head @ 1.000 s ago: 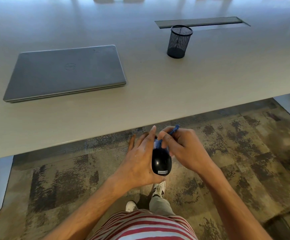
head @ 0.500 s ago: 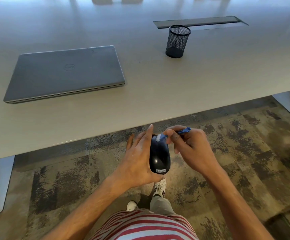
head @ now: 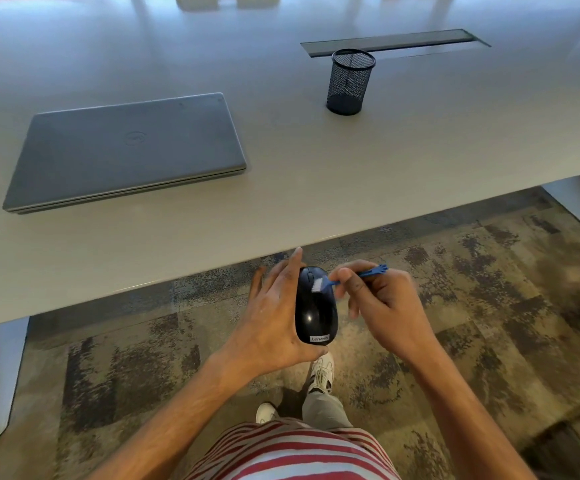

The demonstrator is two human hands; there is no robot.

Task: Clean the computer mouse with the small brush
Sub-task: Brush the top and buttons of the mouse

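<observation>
My left hand (head: 271, 320) grips a glossy black computer mouse (head: 316, 306) from its left side, holding it in the air below the table's front edge, top face up and label end toward me. My right hand (head: 385, 306) pinches a small blue brush (head: 368, 273) by its handle. The brush's white bristles rest on the mouse's front part, near the wheel. Part of the mouse's left side is hidden by my fingers.
A closed grey laptop (head: 125, 150) lies on the pale table (head: 420, 161) at the left. A black mesh pen cup (head: 350, 83) stands further back, in front of a cable slot (head: 392, 41). Patterned carpet (head: 489, 306) and my shoes lie below.
The mouse and both hands have risen slightly toward the table edge. My right hand has drawn back to the right, so more of the mouse's top shows and the bristles now sit near the wheel.
</observation>
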